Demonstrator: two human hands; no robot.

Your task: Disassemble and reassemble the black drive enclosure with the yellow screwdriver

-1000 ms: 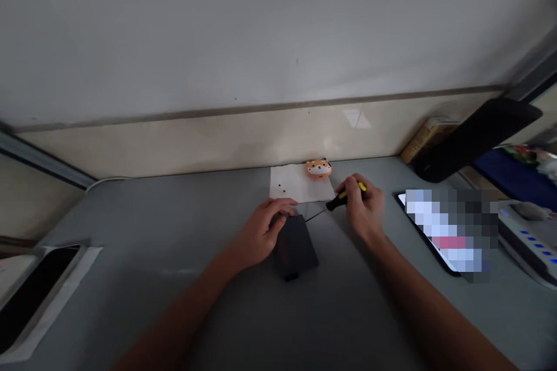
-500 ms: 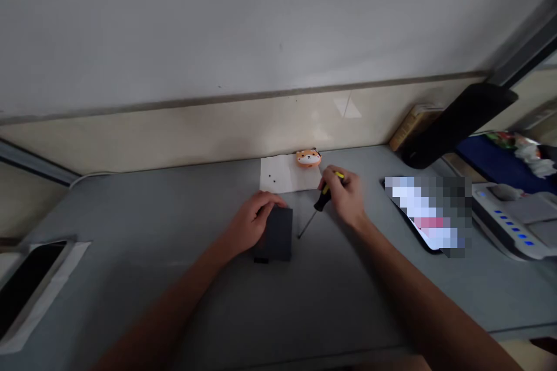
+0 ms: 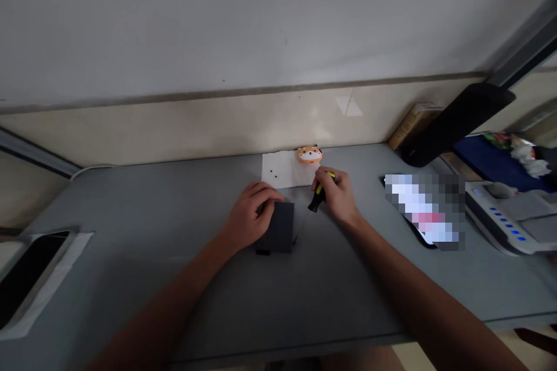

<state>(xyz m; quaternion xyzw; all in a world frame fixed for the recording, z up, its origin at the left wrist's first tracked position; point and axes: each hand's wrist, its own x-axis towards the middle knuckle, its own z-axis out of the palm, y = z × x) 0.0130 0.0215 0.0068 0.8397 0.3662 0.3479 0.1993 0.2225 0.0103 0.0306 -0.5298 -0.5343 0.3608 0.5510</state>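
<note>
A dark grey flat box lies on the grey table, and my left hand is closed on its left and far edges. My right hand grips a screwdriver by its black and yellow handle. The thin shaft slants down to the left, with the tip at the box's right edge near its front corner. Whether the tip touches the box I cannot tell. Beyond both hands lies a white paper with a couple of tiny dark bits, perhaps screws, on it. An orange animal-faced case rests at the paper's right end.
To the right lies a phone with a lit, blurred screen, beside a white device with blue lights. A black cylinder leans near a book at the back right. At the far left is a dark-screened tablet-like thing.
My right hand has moved slightly left, bringing the screwdriver tip from beside the box to its right edge. My left hand stays on the box. The view has shifted slightly.
</note>
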